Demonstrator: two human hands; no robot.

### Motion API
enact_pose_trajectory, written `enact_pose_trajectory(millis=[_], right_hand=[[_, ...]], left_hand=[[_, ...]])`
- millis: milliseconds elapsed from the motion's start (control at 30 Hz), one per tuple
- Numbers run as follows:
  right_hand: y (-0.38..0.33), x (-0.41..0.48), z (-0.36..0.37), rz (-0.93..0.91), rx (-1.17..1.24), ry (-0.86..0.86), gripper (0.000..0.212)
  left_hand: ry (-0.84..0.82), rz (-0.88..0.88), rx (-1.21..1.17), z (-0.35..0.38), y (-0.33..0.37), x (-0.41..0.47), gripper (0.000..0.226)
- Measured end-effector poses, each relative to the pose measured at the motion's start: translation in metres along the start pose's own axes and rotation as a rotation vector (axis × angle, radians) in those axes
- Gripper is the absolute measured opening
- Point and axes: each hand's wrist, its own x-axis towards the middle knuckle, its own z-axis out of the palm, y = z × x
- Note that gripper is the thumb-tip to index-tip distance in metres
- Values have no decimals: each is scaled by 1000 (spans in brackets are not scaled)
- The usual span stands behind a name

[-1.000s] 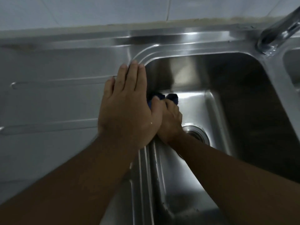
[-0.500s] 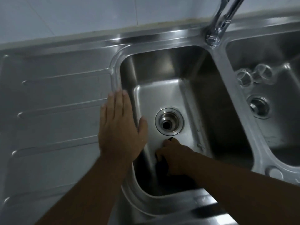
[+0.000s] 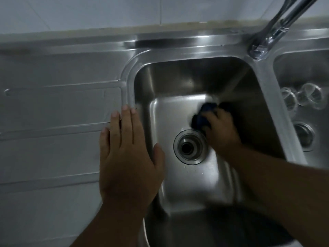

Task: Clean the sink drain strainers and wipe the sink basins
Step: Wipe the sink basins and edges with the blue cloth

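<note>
Pressing a dark blue cloth [image 3: 204, 114] against the floor of the left basin [image 3: 179, 177], the right hand [image 3: 221, 131] sits at the far right corner of that floor, just beyond the drain [image 3: 190, 146]. Its grip is curled closed around the cloth, which bunches out past the fingertips toward the back wall. The hand and cloth are slightly blurred. The drain is an open round hole with a metal ring around it, and the heel of the right hand lies right at its rim; whether they touch I cannot tell.

The left hand [image 3: 127, 155] lies flat, palm down, on the draining board [image 3: 53, 107] at the basin's left rim. Its fingers are straight and close together, holding nothing, and the thumb hangs over the edge toward the basin.

At the far right, past the dividing ridge, the right basin [image 3: 302, 72] shows its own drain [image 3: 304, 135], and 2 round clear objects [image 3: 302, 98] rest on its floor just behind that drain; they are too blurred to identify. The tap [image 3: 277, 31] rises from the back ledge between the 2 basins, angling up out of the frame. A pale tiled wall [image 3: 89, 13] runs along the back.
</note>
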Motion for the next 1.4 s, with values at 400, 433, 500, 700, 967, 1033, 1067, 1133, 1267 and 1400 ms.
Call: enact_pose_trajectory(millis=[400,433,500,700,967,1033,1067,1133,1267,1400], right_hand=[[-95,28,58,-223,101,49,50],[-97,11,60,-272,112,-11,50],[-89,-34,61,-364,130,-97,48],[3,-109,30,-637,-152,-334,51],[-41,-63,39,-43,-173,-144,45],[-48,-64,47,-33,-152,-153,42],[-47,-64,48,-25,-131,-156,39],[-41,-66,43,-10,-81,-158,34],[-18,-81,23,-238,-91,-206,48],[9,-76,17,30,57,-83,53]], left_hand=[[70,-40,-45,4,0,6,81],[71,-43,-45,3,1,6,82],[68,-49,-42,2,1,5,83],[70,-44,-33,1,1,5,83],[75,-43,-21,2,1,6,85],[85,-40,-8,3,1,7,86],[90,-41,-3,4,0,8,86],[93,-41,7,3,0,9,86],[76,-43,20,2,0,10,86],[90,-46,20,4,1,11,85]])
